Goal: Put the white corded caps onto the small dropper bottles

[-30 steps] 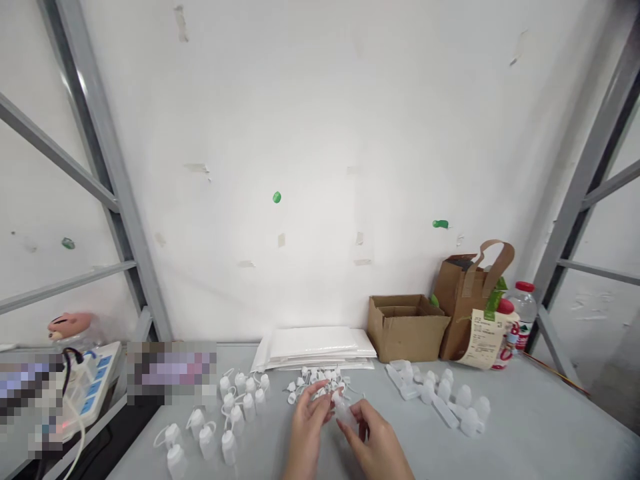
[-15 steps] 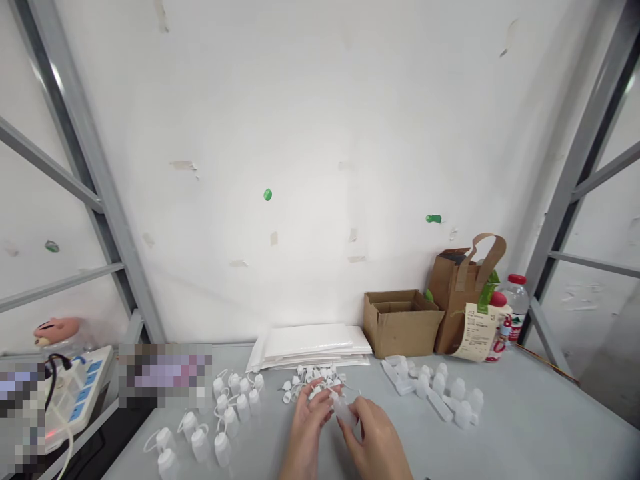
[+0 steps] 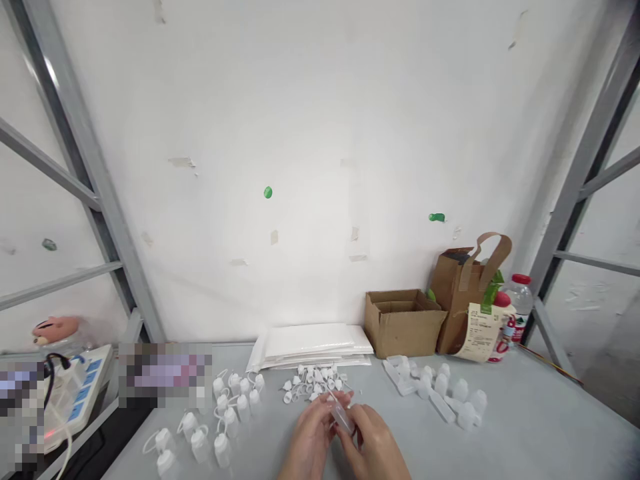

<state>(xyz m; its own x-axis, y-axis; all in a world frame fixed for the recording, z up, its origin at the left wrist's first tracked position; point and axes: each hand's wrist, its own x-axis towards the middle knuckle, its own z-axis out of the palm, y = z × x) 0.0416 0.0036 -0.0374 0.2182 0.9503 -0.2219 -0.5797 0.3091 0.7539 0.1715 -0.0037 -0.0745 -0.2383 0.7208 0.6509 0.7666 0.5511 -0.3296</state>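
Note:
Between my two hands is a small translucent plastic bottle, tilted with its upper end away from me. My left hand has its fingers curled around the bottle's upper end, where a thin white strap shows. Lower down, my right hand pinches the bottle's body from the right. Just beyond my fingers lies a pile of white caps with straps. To the left stand several capped bottles with looped straps. Several uncapped bottles lie in a loose heap on the right.
White padded envelopes are stacked against the wall. A cardboard box, a brown paper bag and a red-capped bottle stand at the back right. A power strip with cables sits at the far left.
My left hand has closed in on the bottle's upper end, its fingers drawn back from over the cap pile. My right hand still holds the bottle's body.

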